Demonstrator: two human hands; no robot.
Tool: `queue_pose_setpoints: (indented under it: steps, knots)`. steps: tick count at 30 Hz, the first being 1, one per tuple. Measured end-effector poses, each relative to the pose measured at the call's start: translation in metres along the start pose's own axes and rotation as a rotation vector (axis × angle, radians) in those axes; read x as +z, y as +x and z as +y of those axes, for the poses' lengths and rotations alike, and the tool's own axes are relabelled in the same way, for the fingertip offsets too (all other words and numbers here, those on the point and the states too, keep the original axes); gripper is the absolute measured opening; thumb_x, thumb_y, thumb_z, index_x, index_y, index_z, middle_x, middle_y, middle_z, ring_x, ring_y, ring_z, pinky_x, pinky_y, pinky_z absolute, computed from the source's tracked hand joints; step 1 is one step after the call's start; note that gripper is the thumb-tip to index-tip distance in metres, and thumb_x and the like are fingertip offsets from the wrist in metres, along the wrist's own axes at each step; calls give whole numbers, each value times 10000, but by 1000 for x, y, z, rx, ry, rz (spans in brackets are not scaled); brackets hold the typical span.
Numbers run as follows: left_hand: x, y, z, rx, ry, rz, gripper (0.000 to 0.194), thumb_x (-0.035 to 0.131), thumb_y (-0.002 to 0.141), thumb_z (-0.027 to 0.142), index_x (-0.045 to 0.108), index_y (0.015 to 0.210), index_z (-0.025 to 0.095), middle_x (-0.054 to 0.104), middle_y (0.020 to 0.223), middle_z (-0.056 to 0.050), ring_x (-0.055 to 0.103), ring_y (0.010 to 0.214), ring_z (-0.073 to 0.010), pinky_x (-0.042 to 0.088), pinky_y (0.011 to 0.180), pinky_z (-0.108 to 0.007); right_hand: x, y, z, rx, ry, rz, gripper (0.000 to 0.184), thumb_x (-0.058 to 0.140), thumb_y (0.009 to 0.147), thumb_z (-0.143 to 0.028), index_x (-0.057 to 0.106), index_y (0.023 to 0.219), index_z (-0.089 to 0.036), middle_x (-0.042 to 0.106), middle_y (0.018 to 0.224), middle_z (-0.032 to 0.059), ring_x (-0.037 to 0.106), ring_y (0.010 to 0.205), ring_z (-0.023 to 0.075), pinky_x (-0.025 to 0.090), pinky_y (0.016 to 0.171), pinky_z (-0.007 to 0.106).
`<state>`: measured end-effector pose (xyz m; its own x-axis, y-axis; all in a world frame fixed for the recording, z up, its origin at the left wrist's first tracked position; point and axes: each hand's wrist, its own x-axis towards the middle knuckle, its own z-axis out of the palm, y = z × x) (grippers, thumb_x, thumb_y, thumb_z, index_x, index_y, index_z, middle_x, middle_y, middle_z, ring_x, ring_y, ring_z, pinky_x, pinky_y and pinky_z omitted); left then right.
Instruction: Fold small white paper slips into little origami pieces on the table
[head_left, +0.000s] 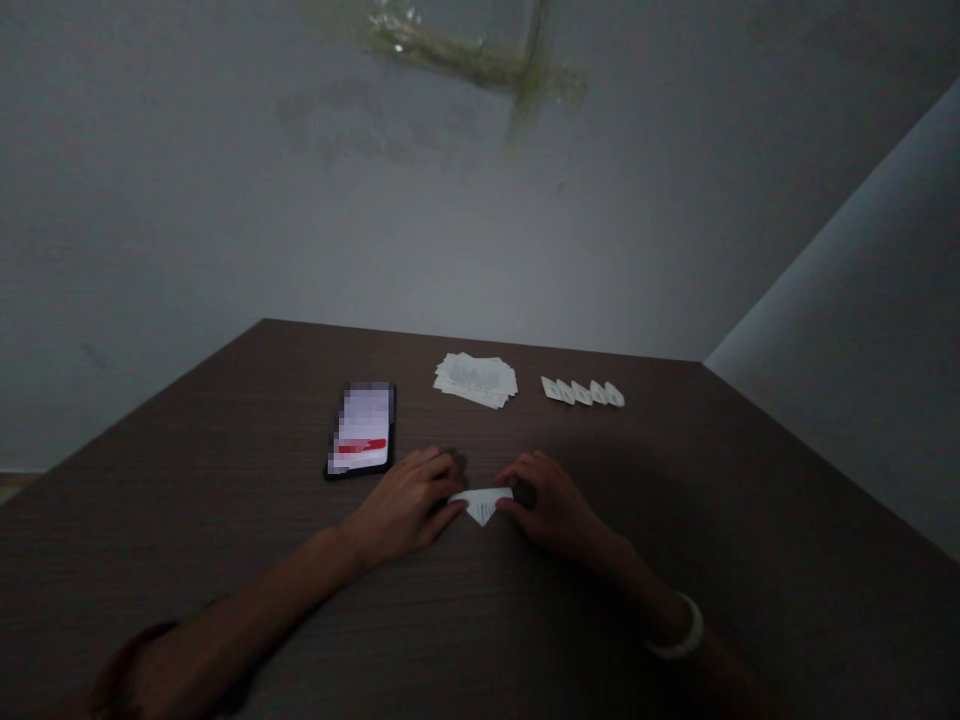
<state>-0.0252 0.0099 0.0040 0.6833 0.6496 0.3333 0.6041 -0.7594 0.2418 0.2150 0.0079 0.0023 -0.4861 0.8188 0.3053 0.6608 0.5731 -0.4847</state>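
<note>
A small piece of printed paper (482, 504), folded to a triangle with its point toward me, is held just above or on the table between my two hands. My left hand (416, 502) pinches its left corner between thumb and fingers. At the right corner, my right hand (546, 500) grips the paper the same way, with a bracelet (686, 630) on that wrist. Farther back lies a loose stack of printed paper sheets (476, 380). To its right, several small folded papers (583, 391) overlap in a row.
A phone (361, 430) with a lit, partly blurred screen lies left of the stack, close to my left hand. The dark wooden table (225, 440) meets a grey wall (480, 230) at its far edge. Another wall surface slopes down on the right.
</note>
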Motion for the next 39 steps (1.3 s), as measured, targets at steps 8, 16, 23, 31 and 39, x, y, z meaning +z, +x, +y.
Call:
queue_pose_setpoints:
  steps: [8,16,23,31,39]
  knots:
    - [0,0,0,-7,-40,11,153,539,925,266,657,932,170,576,936,-60,516,914,-220,429,825,-374,1,-1,-5,58,25,41,179,755,707,-116,650,824,-202,639,856,14,542,825,192,367,755,331]
    - [-1,0,-1,21,-69,64,158,506,940,252,630,886,169,591,892,-48,512,874,-201,403,785,-343,5,-2,-7,62,77,114,151,730,725,-108,639,773,-217,660,775,-19,554,772,178,347,738,329]
    - [1,-3,0,68,-37,224,175,475,956,211,621,876,157,597,832,-47,494,811,-182,396,757,-334,2,-1,-8,-140,77,235,108,647,800,-110,615,777,-211,648,783,-2,570,760,165,391,783,334]
    - [-1,-3,5,165,105,198,201,478,943,170,673,892,165,609,836,-58,494,788,-180,385,708,-319,5,-2,-10,-270,-179,113,99,599,883,-184,686,888,-229,652,850,30,519,810,185,413,795,335]
    - [-1,-1,5,166,60,122,242,453,960,176,689,908,169,601,853,-65,499,817,-191,405,725,-318,5,-1,-8,-305,-386,2,200,521,905,-90,665,878,-226,645,890,37,493,839,197,390,786,337]
